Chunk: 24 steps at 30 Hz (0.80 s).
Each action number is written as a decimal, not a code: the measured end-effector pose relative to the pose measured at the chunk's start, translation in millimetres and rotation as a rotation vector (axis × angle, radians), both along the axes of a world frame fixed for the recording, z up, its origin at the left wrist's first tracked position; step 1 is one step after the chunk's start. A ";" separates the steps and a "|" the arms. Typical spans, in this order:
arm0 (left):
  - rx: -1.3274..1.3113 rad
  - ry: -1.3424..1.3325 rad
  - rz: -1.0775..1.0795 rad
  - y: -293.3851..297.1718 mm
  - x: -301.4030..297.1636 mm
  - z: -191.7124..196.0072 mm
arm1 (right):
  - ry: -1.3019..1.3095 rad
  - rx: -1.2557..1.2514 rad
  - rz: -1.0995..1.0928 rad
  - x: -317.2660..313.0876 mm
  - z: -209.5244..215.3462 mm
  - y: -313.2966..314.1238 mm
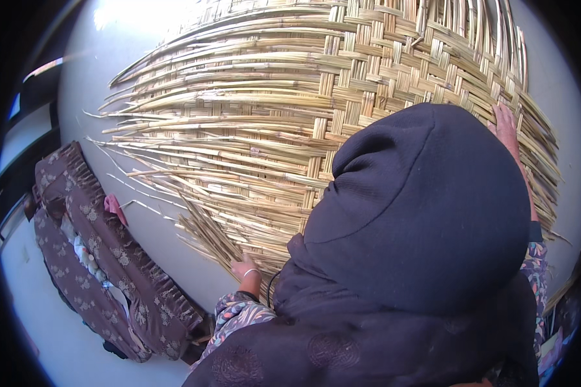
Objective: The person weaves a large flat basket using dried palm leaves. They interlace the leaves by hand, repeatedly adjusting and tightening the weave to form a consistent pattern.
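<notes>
While the head view looks down, the left hand [245,267] pinches loose reed strips [208,235] at the near edge of the woven reed mat [290,122]. The right hand [505,126] lies spread flat on the mat's right side. A patterned cushion [97,258] lies left of the mat.

Much of the woven reed mat [342,109] is lost to us behind the dark head covering [426,213], which fills the lower right of the view. Our left hand [245,266] shows only its back and wrist; its fingers are buried among the loose reeds [206,235], so we cannot tell their grip. Our right hand [505,129] peeks out past the covering, its palm side unseen. The mat's top runs off the picture's edge, washed out by glare. The patterned cushion [84,232] fades into the dark rim, and the small pink thing [114,206] on it is too small to identify.
</notes>
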<state>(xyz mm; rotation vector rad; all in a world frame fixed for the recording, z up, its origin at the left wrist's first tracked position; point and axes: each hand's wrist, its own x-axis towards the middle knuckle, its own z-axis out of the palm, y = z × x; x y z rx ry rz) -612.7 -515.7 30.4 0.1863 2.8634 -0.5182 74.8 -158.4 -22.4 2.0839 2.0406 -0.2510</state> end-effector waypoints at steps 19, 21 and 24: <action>-1.002 -0.875 -0.570 9.7 -124.2 -22.3 | 0.143 -0.011 -0.105 -17.6 28.9 7.1; -1.252 -0.932 -0.931 55.9 -147.7 -27.0 | 0.268 -0.039 -0.171 -24.8 35.9 16.1; -1.330 -0.659 -1.455 223.9 -144.5 -49.8 | 0.220 0.077 -0.220 -34.5 46.8 20.5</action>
